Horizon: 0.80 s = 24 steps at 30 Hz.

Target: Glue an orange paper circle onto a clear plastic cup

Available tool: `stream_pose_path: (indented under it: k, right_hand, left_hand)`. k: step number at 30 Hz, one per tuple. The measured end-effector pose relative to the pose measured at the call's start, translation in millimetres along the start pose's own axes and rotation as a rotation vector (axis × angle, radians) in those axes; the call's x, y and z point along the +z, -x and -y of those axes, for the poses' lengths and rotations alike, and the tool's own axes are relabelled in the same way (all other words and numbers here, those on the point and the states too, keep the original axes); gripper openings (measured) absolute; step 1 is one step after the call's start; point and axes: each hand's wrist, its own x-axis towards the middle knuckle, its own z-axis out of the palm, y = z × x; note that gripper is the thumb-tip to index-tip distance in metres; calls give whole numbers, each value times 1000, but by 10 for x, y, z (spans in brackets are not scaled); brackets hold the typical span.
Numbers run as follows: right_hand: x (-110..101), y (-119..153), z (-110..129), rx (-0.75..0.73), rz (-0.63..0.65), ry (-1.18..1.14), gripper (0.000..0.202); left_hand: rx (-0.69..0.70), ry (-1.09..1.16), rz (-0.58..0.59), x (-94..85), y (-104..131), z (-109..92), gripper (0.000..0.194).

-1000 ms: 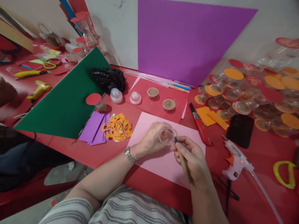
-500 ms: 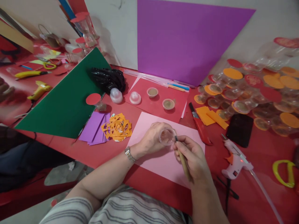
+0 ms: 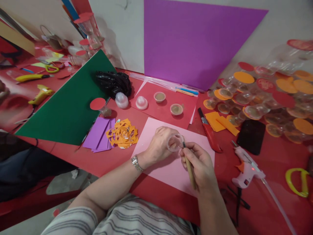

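My left hand (image 3: 160, 145) is closed around a small clear plastic cup (image 3: 175, 142), its round open mouth tilted up toward me. In my right hand (image 3: 199, 163) is a wooden-handled tool (image 3: 189, 169) with a dark collar; its thin tip meets the cup's right rim, too small to make out. Both hands are over a pink sheet (image 3: 156, 176). Beyond them, two small cups of sand-coloured filling, the nearer one (image 3: 176, 109) and the farther one (image 3: 159, 97), stand on a red sheet (image 3: 156, 112) beside a clear plastic dome (image 3: 141, 102).
Purple cards (image 3: 97, 133) and orange paper scraps (image 3: 123, 133) lie left. To the right are a red cutter (image 3: 210, 135), a phone (image 3: 251, 136), a glue gun (image 3: 246, 166) and piled plastic hourglasses (image 3: 254, 111). A green board (image 3: 66, 111) leans at left, another person's hand (image 3: 3, 91) beyond.
The tool's handle has swung slightly left and my right hand has shifted a little, with the cup barely moved. At the far left, the other person's hand has moved.
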Motion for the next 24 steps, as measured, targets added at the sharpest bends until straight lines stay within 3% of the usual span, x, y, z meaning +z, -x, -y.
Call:
stream_pose_path:
  k: [9,14,24]
  right_hand:
    - [-11,2,-7,-10,1,-6,40]
    - [-24,-3,-1,2,-9,-16,42]
    - [-25,-29,12,-45,-40,26,44]
  left_hand:
    - [-29,-4,45,-63,-15,-64,13]
    - [-3,-3,101,-28,-29,-30,13]
    - [90,-21,88,20,1,38,13]
